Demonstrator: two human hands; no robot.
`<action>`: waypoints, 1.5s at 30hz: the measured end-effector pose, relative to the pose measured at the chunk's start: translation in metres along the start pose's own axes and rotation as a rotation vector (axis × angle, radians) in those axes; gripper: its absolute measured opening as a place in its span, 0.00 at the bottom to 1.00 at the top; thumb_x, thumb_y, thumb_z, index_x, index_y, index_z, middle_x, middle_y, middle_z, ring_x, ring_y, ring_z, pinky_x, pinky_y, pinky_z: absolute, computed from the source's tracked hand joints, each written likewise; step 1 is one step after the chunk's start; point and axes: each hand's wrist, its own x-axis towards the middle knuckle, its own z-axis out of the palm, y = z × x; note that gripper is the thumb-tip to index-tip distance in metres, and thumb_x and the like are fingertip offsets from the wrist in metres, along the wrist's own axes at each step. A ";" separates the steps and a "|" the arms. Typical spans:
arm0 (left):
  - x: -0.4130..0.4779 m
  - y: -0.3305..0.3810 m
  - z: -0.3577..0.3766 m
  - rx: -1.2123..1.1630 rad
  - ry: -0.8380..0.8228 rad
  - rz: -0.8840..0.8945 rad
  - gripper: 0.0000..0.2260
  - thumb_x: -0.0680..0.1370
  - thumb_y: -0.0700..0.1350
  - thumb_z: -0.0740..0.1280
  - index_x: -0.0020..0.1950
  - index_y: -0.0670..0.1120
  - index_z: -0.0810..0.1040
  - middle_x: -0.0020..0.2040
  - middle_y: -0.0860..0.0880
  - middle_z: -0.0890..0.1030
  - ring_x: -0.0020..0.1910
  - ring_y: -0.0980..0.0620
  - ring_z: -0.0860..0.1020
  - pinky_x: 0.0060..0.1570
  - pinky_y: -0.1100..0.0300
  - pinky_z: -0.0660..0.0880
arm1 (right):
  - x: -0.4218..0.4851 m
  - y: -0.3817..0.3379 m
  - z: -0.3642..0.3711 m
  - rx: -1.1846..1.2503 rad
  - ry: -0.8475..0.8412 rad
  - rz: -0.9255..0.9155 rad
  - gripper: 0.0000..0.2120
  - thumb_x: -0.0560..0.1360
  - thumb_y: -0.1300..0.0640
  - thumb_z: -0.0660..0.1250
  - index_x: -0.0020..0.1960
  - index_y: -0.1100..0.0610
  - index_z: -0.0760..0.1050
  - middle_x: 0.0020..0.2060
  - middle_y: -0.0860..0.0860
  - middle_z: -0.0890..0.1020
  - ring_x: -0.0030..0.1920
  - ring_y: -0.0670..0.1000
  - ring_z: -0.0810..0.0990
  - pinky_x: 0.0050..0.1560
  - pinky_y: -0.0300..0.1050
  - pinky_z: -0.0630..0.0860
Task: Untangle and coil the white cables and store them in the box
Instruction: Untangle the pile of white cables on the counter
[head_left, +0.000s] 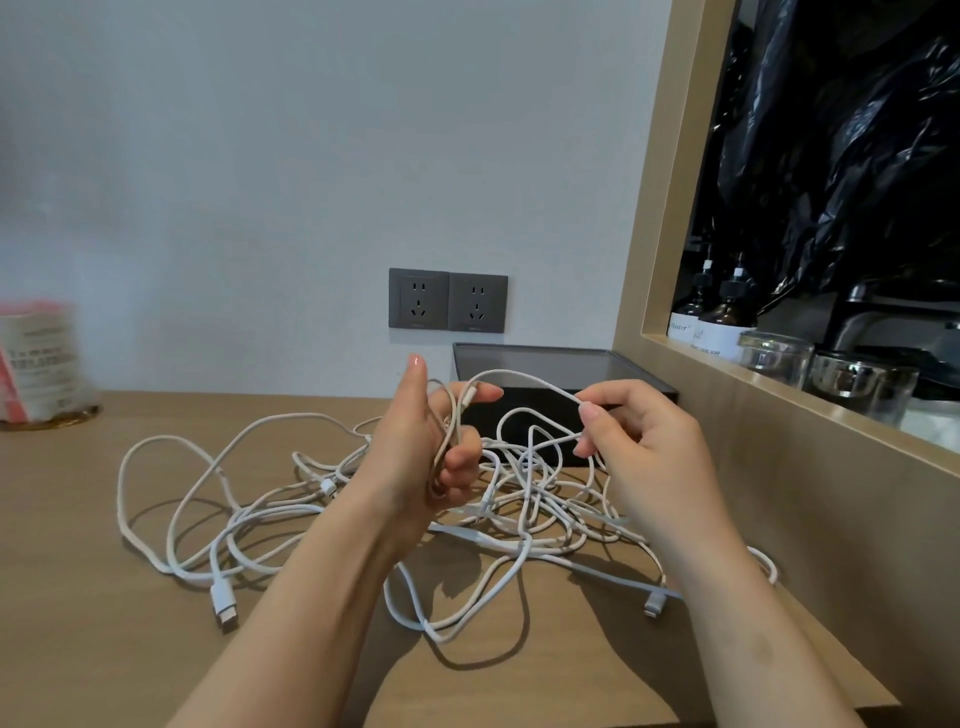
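Table (104, 597): wooden top, carrying everything named below as far as the wall.
Large plug (224, 609): white, on a loose cable end lying flat on the table, nearest me on my left.
Small plug (654, 605): white, on another loose end lying flat beside my right forearm.
Grey strip (597, 571): flat, on the table, running under the tangle towards the small plug.
White cables (311, 514): one tangled heap on the table, wide loops to my left, crossings densest below and between my hands; none of it in the box.
Left hand (431, 452): raised above the heap, thumb pointing up, fingers curled round several passes of cable gathered across the palm.
Right hand (649, 441): raised level with the left and apart from it, thumb and forefinger pinching a single strand; the other fingers loosely bent.
Held strand (519, 375): arches from my left hand across to the right-hand pinch, passing in front of the box.
Box (519, 400): black, open-topped, on the table against the wall, directly behind my hands and beside the wooden frame.
Wall sockets (448, 300): two grey plates side by side, above the box.
Packet (39, 358): pink and white, blurred, far left on the table.
Wooden frame (670, 156): at my right; within it, pump bottles (719, 317), glasses (774, 358) and black plastic (841, 156).
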 end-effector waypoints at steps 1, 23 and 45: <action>0.001 -0.001 0.000 0.022 -0.001 0.004 0.29 0.80 0.63 0.44 0.49 0.45 0.77 0.22 0.50 0.61 0.21 0.55 0.58 0.24 0.65 0.56 | 0.000 0.000 -0.001 0.005 0.003 -0.005 0.08 0.78 0.57 0.62 0.45 0.45 0.74 0.32 0.48 0.79 0.34 0.37 0.76 0.34 0.29 0.71; -0.004 -0.003 0.002 0.644 0.019 0.263 0.05 0.82 0.45 0.55 0.51 0.47 0.69 0.25 0.50 0.77 0.36 0.50 0.83 0.43 0.58 0.79 | 0.002 0.003 -0.007 0.007 0.082 -0.057 0.08 0.78 0.55 0.62 0.45 0.43 0.76 0.30 0.44 0.75 0.31 0.39 0.73 0.31 0.31 0.71; 0.001 -0.002 0.003 -0.056 0.131 0.053 0.28 0.72 0.71 0.50 0.46 0.47 0.70 0.26 0.51 0.63 0.25 0.55 0.60 0.29 0.62 0.58 | -0.009 -0.014 0.008 -0.114 -0.299 -0.198 0.13 0.76 0.55 0.64 0.47 0.35 0.75 0.37 0.31 0.79 0.47 0.33 0.76 0.44 0.26 0.72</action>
